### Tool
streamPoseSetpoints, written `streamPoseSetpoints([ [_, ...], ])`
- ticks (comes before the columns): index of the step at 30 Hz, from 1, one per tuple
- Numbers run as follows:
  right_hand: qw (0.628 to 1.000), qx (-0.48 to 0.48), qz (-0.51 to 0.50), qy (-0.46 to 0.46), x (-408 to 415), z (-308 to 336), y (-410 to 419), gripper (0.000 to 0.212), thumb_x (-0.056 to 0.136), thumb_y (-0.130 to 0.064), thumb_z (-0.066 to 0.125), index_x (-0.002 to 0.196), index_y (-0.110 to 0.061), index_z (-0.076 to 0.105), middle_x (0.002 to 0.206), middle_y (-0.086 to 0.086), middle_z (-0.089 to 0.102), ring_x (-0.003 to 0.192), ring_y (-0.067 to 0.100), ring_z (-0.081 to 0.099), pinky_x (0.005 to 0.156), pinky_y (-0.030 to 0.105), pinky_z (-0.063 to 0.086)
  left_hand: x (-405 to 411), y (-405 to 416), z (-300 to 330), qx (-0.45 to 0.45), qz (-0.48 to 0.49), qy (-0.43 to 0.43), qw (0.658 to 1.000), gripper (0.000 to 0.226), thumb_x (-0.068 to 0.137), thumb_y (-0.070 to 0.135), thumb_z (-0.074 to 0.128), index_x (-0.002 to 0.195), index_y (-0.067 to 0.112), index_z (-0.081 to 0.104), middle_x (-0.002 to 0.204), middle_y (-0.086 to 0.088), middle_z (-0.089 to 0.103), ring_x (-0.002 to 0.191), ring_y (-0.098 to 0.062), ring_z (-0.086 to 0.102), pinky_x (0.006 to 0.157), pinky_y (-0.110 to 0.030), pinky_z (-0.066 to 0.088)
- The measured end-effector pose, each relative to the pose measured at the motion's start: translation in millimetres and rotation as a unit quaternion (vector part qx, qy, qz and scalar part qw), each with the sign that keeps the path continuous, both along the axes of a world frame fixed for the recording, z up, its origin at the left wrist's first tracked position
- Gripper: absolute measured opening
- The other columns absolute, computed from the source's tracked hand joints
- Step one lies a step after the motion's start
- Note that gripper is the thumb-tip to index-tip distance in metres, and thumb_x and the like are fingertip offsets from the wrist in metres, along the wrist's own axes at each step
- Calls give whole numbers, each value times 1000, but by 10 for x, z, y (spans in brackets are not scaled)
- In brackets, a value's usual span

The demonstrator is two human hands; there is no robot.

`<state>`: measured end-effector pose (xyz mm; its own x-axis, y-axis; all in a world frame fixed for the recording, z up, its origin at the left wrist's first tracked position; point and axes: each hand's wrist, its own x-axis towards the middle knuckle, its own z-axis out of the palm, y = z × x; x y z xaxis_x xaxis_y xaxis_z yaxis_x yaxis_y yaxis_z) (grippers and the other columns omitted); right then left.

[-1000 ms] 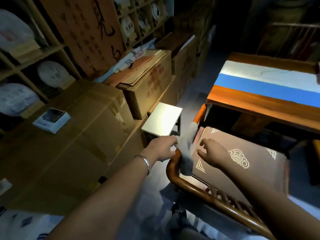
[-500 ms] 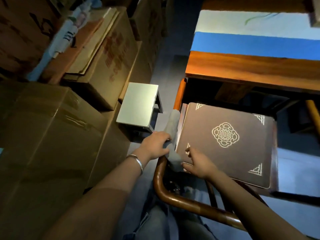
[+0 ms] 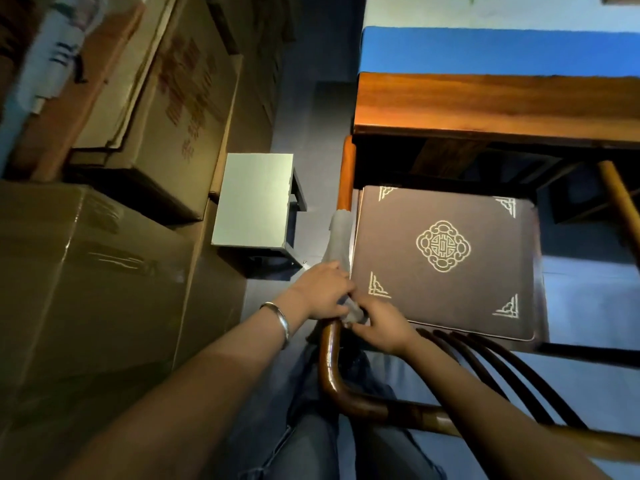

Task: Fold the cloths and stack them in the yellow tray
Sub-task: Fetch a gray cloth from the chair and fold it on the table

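- I look down at a wooden chair with a curved arm rail, standing at a desk.
- A grey cloth hangs draped over the chair's left arm rail, just left of the seat.
- My left hand has its grip curled round the near part of the cloth, on top of the rail.
- My right hand pinches the cloth's near end between thumb and fingers, right beside my left hand; the two hands almost touch.
- A silver bangle sits on my left wrist.
- On the seat lies a dark cushion with a pale round emblem in the middle and corner ornaments.
- The desk stands at the far side of the chair, with a blue strip across its top.
- Left of the chair, on the floor, stands a small stool with a pale square top.
- Farther left, big cardboard boxes are stacked along the wall.
- My legs in jeans show at the near edge.
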<state>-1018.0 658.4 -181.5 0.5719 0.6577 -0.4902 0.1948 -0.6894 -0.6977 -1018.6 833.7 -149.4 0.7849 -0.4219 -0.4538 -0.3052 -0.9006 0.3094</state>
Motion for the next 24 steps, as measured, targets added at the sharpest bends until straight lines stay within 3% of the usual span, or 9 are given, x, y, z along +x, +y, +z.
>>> streamPoseSetpoints([
  [3, 999, -25, -25, -27, 22, 59, -61, 19, 83, -24, 64, 98, -11, 61, 97, 9, 66, 89, 25, 61, 75, 34, 46, 7, 140, 93, -28, 46, 34, 998, 20, 82, 37, 60, 82, 17, 62, 84, -2, 64, 85, -20, 57, 77, -36, 48],
  [7, 998, -47, -28, -30, 48, 179, -150, 17, 86, -28, 62, 95, -13, 63, 87, 4, 62, 78, 20, 56, 65, 30, 38, -67, 408, 196, -71, 113, 92, 987, 28, 87, 45, 57, 84, 17, 61, 80, 0, 61, 74, -17, 57, 66, -31, 44],
  [11, 995, -67, -69, -13, 69, 417, -259, 21, 90, -32, 58, 98, -14, 65, 85, 10, 66, 76, 22, 61, 69, 39, 49, -96, 645, 310, -140, 182, 126, 965, 34, 88, 45, 59, 86, 10, 61, 85, -11, 63, 70, -15, 53, 66, -32, 44],
  [14, 990, -67, -116, -41, 82, 637, -402, 19, 90, -32, 59, 82, -15, 61, 73, 8, 60, 70, 23, 58, 62, 35, 43, 13, 655, 455, -200, 223, 117, 947, 30, 86, 42, 62, 81, 13, 62, 85, -12, 63, 72, -15, 54, 66, -31, 45],
  [17, 980, -82, -163, -80, 108, 894, -588, 24, 90, -33, 57, 82, -10, 60, 76, 12, 62, 72, 26, 57, 62, 37, 40, 249, 480, 666, -232, 199, 83, 948, 24, 85, 39, 65, 72, 19, 61, 78, -4, 60, 74, -15, 56, 69, -35, 47],
  [20, 968, -82, -204, -124, 140, 1164, -857, 24, 94, -31, 52, 91, -8, 58, 85, 13, 64, 79, 27, 58, 69, 40, 44, 512, 169, 902, -248, 153, 59, 955, 30, 86, 37, 65, 80, 8, 65, 86, -13, 64, 82, -24, 60, 74, -43, 48],
  [24, 943, -71, -261, -194, 130, 1584, -1374, 17, 98, -34, 43, 81, -35, 44, 77, -11, 53, 74, 12, 52, 63, 25, 35, 812, -401, 1241, -273, 86, 27, 958, 30, 88, 36, 63, 80, 7, 66, 86, -12, 65, 82, -21, 60, 74, -38, 45],
])
